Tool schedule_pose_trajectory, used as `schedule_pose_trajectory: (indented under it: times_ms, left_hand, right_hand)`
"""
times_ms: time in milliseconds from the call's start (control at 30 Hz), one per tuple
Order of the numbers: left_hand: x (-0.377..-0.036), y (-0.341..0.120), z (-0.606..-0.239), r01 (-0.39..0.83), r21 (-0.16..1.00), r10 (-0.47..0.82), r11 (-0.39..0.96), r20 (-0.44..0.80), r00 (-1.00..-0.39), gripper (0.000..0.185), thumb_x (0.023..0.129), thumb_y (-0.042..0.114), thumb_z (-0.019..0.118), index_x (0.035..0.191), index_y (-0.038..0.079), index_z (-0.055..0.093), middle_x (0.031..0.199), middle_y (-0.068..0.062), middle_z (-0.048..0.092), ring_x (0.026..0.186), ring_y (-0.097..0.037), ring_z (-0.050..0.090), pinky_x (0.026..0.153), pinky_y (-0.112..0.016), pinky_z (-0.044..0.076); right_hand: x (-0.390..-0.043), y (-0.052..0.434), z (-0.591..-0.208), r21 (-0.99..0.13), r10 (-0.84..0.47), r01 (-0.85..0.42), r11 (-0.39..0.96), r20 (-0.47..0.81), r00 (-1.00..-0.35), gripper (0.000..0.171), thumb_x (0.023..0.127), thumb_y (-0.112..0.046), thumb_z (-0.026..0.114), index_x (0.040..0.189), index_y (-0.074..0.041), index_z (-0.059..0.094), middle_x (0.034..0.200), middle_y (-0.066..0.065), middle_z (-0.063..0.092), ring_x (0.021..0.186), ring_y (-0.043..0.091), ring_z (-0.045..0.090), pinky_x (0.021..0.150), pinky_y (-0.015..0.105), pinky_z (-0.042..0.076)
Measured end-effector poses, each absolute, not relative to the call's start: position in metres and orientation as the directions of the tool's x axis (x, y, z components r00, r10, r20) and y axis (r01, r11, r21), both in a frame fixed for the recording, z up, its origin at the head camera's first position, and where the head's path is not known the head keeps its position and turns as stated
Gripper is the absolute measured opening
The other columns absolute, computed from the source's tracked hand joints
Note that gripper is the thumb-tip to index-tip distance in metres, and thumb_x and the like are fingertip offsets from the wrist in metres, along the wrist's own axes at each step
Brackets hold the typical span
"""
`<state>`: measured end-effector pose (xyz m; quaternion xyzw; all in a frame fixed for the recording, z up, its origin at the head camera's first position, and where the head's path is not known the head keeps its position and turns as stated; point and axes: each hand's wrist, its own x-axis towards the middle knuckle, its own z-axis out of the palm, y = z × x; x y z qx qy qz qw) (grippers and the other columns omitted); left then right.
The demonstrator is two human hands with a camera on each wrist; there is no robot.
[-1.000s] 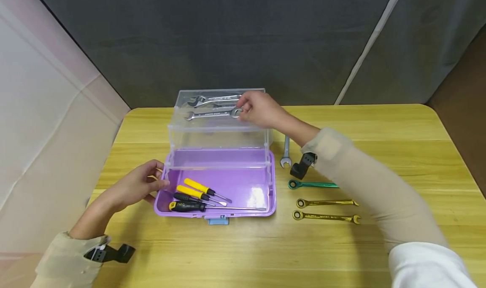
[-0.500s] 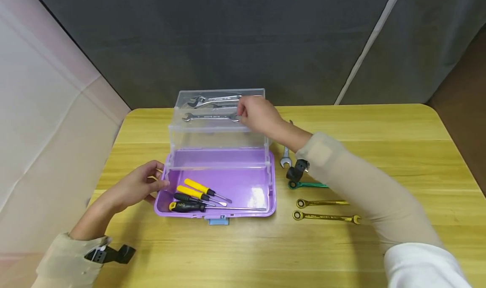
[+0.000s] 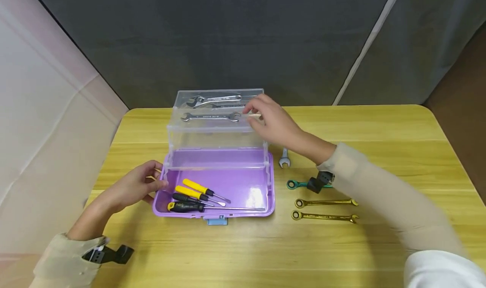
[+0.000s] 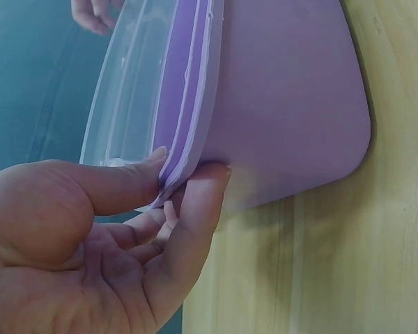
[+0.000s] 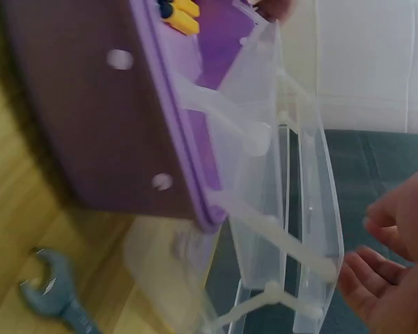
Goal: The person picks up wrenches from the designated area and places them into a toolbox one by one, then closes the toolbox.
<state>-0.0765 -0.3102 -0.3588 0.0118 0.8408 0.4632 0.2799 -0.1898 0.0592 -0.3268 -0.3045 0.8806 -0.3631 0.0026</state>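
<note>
My left hand (image 3: 133, 187) pinches the left rim of the purple toolbox (image 3: 243, 182), thumb inside and fingers outside, as the left wrist view shows. My right hand (image 3: 276, 121), fingers loosely bent and holding nothing, hovers at the right end of the raised clear tray (image 3: 212, 129). Just left of its fingertips, an open-ended wrench (image 3: 210, 117) lies lengthwise in the tray. Behind that wrench are an adjustable wrench (image 3: 222, 98) and another silver tool, partly hidden. Several screwdrivers, two with yellow handles (image 3: 197, 186), lie in the left front of the purple box.
Right of the box, a silver wrench (image 3: 284, 158) lies on the table, partly hidden by my right arm. Nearer are a green ratchet wrench (image 3: 292, 184) and two gold ones (image 3: 324, 202). A blue latch (image 3: 217, 222) juts from the box front. A dark curtain (image 3: 228, 39) hangs behind.
My right hand has laid the open-ended wrench down in the clear tray, let go and drawn back to the right, its fingers spreading. My left hand has stayed on the rim.
</note>
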Motion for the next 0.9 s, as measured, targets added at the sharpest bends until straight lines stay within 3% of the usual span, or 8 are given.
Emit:
schedule_pose_trajectory:
  times_ms: [233, 500, 700, 900]
  left_hand:
    - [-0.076, -0.311, -0.359, -0.242, 0.786, 0.281, 0.568, -0.462, -0.841, 0.039, 0.101, 0.004, 0.060, 0.132, -0.009, 0.041, 0.105, -0.019, 0.052, 0.091, -0.028, 0.068, 0.068, -0.040, 0.063]
    - [-0.076, -0.311, -0.359, -0.241, 0.788, 0.282, 0.566, -0.460, -0.842, 0.039, 0.101, 0.004, 0.061, 0.131, -0.009, 0.041, 0.105, -0.019, 0.052, 0.091, -0.028, 0.067, 0.068, -0.040, 0.063]
    - [-0.077, -0.311, -0.360, -0.242, 0.793, 0.287, 0.559, -0.459, -0.841, 0.039, 0.101, 0.005, 0.061, 0.131, -0.009, 0.041, 0.105, -0.019, 0.052, 0.091, -0.028, 0.067, 0.068, -0.040, 0.063]
    - [-0.077, -0.312, -0.361, -0.237, 0.796, 0.289, 0.557, -0.454, -0.843, 0.040, 0.101, 0.006, 0.061, 0.131, -0.010, 0.041, 0.105, -0.018, 0.053, 0.091, -0.027, 0.067, 0.067, -0.039, 0.063]
  right_hand:
    - [-0.172, 0.084, -0.334, -0.588, -0.521, -0.558, 0.586, 0.254, -0.815, 0.038, 0.103, -0.012, 0.056, 0.138, 0.002, 0.049, 0.149, 0.020, 0.040, 0.142, 0.033, 0.037, 0.119, 0.046, 0.033]
    - [-0.159, 0.106, -0.360, -0.547, -0.467, -0.468, 0.694, 0.153, -0.871, 0.062, 0.100, -0.011, 0.057, 0.151, 0.010, 0.029, 0.160, 0.030, 0.022, 0.150, 0.043, 0.019, 0.122, 0.054, 0.022]
    - [-0.151, 0.119, -0.385, -0.524, -0.424, -0.385, 0.760, 0.050, -0.904, 0.076, 0.097, -0.017, 0.064, 0.154, 0.012, 0.022, 0.160, 0.033, 0.019, 0.149, 0.047, 0.019, 0.121, 0.058, 0.022]
    - [-0.145, 0.122, -0.408, -0.471, -0.383, -0.311, 0.825, -0.063, -0.922, 0.091, 0.095, -0.036, 0.069, 0.153, 0.015, 0.020, 0.159, 0.038, 0.015, 0.148, 0.052, 0.019, 0.118, 0.064, 0.024]
